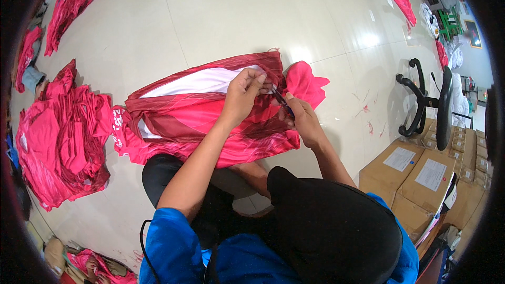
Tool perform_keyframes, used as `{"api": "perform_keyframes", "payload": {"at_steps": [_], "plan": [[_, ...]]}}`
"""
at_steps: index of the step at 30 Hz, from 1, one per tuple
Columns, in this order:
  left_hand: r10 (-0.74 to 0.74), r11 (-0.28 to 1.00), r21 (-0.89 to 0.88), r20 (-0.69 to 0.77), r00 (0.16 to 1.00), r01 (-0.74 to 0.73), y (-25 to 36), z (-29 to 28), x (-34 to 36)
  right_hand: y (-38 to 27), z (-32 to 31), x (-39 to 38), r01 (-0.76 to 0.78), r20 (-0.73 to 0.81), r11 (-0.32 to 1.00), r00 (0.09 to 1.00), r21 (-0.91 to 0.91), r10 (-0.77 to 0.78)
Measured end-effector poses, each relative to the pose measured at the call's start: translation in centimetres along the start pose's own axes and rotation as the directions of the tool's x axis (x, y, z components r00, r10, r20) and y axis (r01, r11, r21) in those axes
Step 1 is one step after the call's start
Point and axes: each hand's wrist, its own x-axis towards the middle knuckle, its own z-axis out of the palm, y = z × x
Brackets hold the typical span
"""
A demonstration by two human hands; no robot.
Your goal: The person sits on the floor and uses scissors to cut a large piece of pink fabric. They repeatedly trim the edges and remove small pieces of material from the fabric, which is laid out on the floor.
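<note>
A pink and dark red garment [210,139] with a white panel lies spread on the floor in front of my crossed legs. My left hand [243,93] pinches its cloth near the upper right edge. In my right hand [304,118] is a pair of small dark scissors [281,102], with the tip pointing toward the left fingertips and close to the cloth. The fingers partly hide the handles, and whether the blades are apart cannot be made out. A bright pink piece of cloth [305,83] sticks out just beyond the right hand.
To the left is a heap of pink garments [66,142]; another pink bundle [79,2] lies farther off. Loose red threads [366,109] are scattered on the tiled floor [236,16]. At right, a black swivel chair base [421,97] stands near cardboard boxes [421,173]. Another person's hand [92,268] shows at lower left.
</note>
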Motion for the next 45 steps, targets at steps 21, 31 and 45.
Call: {"api": "perform_keyframes", "payload": {"at_steps": [21,31,45], "plan": [[0.1,0.989,0.102,0.059,0.993,-0.106,0.2,0.3,-0.5,-0.4,0.4,1.1,-0.154,0.053,0.922,0.988,0.355,0.145],[0.102,0.992,0.071,0.055,0.993,-0.106,0.2,0.2,-0.4,-0.3,-0.1,1.5,-0.156,0.083,0.951,0.987,0.267,0.138],[0.083,0.993,0.07,0.096,0.992,-0.09,0.2,0.1,-0.5,-0.7,0.0,1.3,-0.165,0.049,0.952,0.986,0.26,0.157]]}}
